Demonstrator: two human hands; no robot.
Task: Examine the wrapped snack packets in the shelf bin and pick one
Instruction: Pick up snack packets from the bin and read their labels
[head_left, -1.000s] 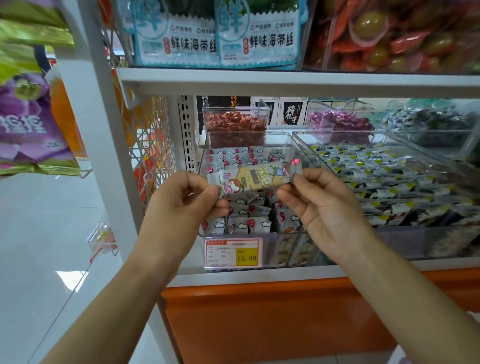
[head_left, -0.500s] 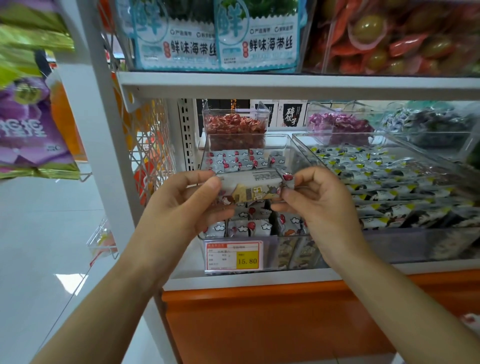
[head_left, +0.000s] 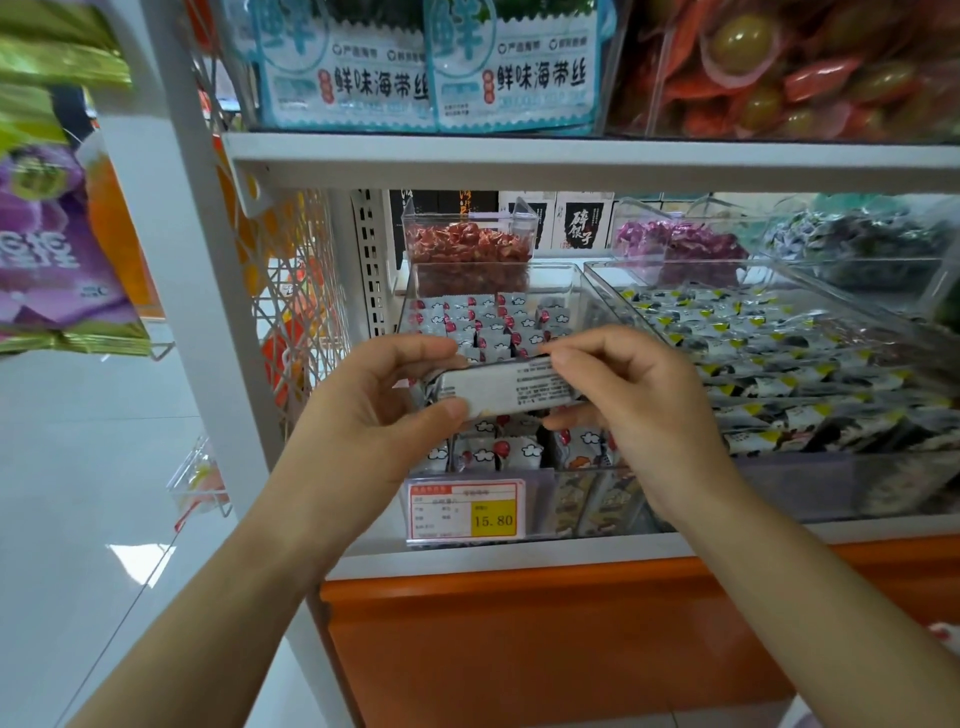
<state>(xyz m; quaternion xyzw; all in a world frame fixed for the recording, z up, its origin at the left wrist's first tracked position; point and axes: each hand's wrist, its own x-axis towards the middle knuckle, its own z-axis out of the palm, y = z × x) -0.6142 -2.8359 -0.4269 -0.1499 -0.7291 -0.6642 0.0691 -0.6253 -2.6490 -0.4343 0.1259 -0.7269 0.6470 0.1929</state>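
Pinching packet (head_left: 509, 387) mid-frame in front of the bin (head_left: 540, 486), left grip (head_left: 374, 410) and right grip (head_left: 639, 405) each clamped on an end, fine-print side up, probably for reading the label.

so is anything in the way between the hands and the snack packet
Nothing visible does. The left hand pinches the left end of the snack packet and the right hand grips its right end, bare fingers on the wrapper. The packet is held up in front of the shelf bin.
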